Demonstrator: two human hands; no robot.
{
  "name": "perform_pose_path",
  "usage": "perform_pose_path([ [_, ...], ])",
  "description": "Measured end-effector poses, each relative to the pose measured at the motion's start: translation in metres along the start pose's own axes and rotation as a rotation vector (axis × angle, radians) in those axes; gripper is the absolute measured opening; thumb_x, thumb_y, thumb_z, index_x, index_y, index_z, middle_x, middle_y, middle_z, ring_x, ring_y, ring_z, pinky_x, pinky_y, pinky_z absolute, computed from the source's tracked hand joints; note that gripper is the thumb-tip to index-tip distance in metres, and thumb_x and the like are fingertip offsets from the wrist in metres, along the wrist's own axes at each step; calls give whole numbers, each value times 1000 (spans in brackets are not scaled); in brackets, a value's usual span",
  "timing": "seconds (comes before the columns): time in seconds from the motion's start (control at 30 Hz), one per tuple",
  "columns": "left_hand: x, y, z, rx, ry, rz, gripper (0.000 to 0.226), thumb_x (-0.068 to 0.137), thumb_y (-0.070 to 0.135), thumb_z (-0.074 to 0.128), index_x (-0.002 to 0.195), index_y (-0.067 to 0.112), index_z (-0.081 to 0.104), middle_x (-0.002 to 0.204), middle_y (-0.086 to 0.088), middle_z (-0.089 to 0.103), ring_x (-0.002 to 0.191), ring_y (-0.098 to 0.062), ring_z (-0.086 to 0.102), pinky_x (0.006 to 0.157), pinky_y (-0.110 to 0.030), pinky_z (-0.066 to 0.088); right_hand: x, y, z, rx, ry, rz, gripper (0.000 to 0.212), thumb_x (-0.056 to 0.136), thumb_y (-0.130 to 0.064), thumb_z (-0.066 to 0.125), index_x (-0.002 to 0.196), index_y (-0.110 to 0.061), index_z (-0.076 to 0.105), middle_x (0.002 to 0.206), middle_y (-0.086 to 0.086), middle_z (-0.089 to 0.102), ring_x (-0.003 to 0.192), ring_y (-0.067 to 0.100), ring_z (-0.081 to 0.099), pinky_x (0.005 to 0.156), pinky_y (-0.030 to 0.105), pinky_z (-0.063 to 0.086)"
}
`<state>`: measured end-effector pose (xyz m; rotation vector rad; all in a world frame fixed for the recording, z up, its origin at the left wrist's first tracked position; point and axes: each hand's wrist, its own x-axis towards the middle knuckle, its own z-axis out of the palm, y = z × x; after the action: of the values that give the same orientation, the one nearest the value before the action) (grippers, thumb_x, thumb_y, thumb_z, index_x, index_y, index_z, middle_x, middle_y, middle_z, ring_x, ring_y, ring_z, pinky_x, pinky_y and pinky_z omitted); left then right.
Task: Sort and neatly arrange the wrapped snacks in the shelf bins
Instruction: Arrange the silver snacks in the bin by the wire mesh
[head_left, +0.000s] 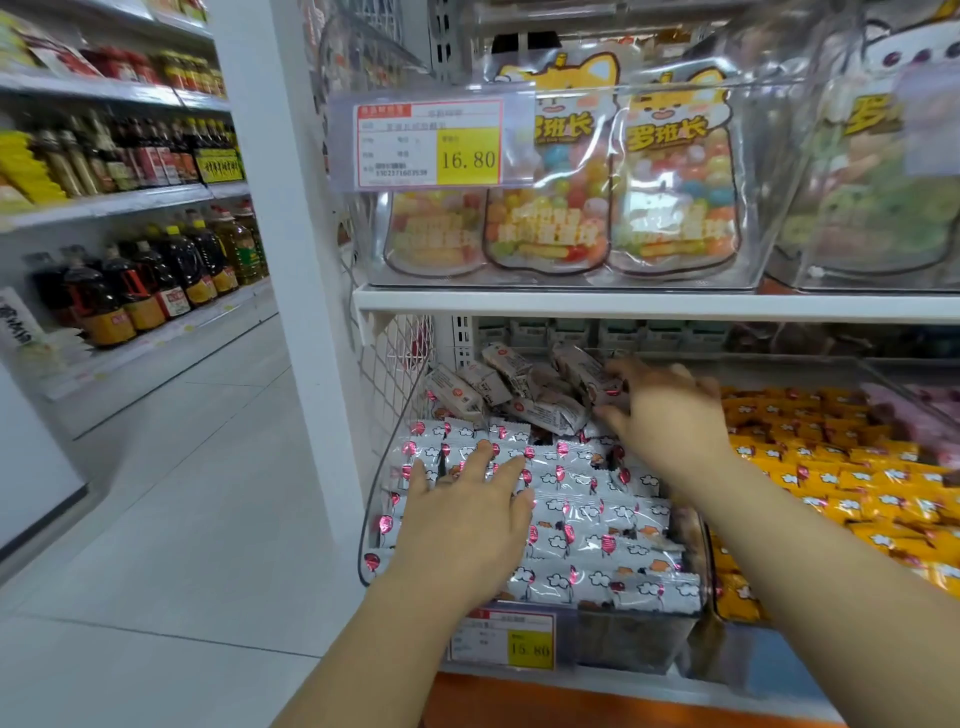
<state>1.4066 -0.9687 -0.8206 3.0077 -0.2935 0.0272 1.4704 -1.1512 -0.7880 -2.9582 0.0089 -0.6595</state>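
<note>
A: Both bare forearms stretch from the lower edge toward the clear bin (698, 571). What is the left hand (462, 519) doing?

B: It lies palm down on the white wrapped snacks (597, 525), which fill the bin's front in flat rows. Its 4 fingers and thumb are straight and spread, grasping nothing.

A: And the right hand (670, 415)?

B: It reaches farther back, to the loose heap of grey-brown wrapped snacks (524, 397) at the bin's rear. Its fingers bend against the heap, but blur hides them, so I cannot tell whether they hold a pack.

A: Around the bin?

B: Yellow wrapped snacks (831, 467) fill the next bin to the right. A price tag (506, 642) reading 15.80 hangs on the front. Above the white shelf board (623, 304), candy bags (670, 182) stand upright beside an upper price tag (431, 145) reading 16.80. Oil bottles (156, 280) line shelves across the aisle, left.
</note>
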Motion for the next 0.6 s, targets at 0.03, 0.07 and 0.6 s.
perform_pose_path([
  [0.03, 0, 0, 0, -5, 0, -2, 49, 100, 47, 14, 148, 37, 15, 159, 5, 6, 136, -22, 36, 115, -51, -2, 1, 0, 0, 4, 22, -7, 44, 91, -44, 50, 130, -26, 44, 109, 5, 63, 113, 25, 50, 93, 35, 34],
  [0.07, 0, -1, 0, -9, -1, -4, 49, 100, 47, 14, 148, 37, 15, 159, 5, 7, 136, -21, 36, 116, -51, -1, 1, 1, 1, 5, 34, -11, 41, 91, -42, 50, 129, -25, 46, 107, 5, 64, 112, 25, 50, 93, 35, 34],
  [0.6, -18, -24, -12, -177, 100, 43, 37, 102, 27, 31, 133, 18, 49, 137, 2, 45, 116, -15, 50, 99, -28, 40, -36, -33, -26, 662, 208, -173, 27, 90, -12, 58, 117, -15, 62, 94, -3, 52, 86, 9, 46, 71, 10, 28],
])
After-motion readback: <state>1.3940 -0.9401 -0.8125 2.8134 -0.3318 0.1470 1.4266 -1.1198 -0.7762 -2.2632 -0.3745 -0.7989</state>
